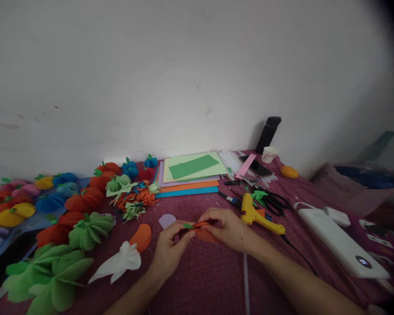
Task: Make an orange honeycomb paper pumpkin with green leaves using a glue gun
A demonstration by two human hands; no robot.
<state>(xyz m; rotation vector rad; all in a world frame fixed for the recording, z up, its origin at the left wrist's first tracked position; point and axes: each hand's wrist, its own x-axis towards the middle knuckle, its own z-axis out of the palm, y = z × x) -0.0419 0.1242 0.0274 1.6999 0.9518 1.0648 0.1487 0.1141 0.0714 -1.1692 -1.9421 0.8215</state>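
Both my hands meet over the red cloth in the middle of the table. My left hand [169, 250] and my right hand [227, 228] pinch a folded orange paper piece [204, 233] with a small green leaf bit [188, 226] at its left end. Fingers of both hands are closed on it. A stack of orange paper half-circles [141, 236] lies just left of my left hand, with a lilac paper disc [167, 220] behind it. A yellow glue gun [260, 216] lies to the right of my right hand.
Paper pumpkins in red, green, yellow and blue [82, 202] fill the left side. Coloured paper sheets [192, 173] lie at the back by the wall. Black scissors [274, 202], a white power bank [339, 243], a paper cup [269, 154] and a black bottle [268, 132] stand at the right.
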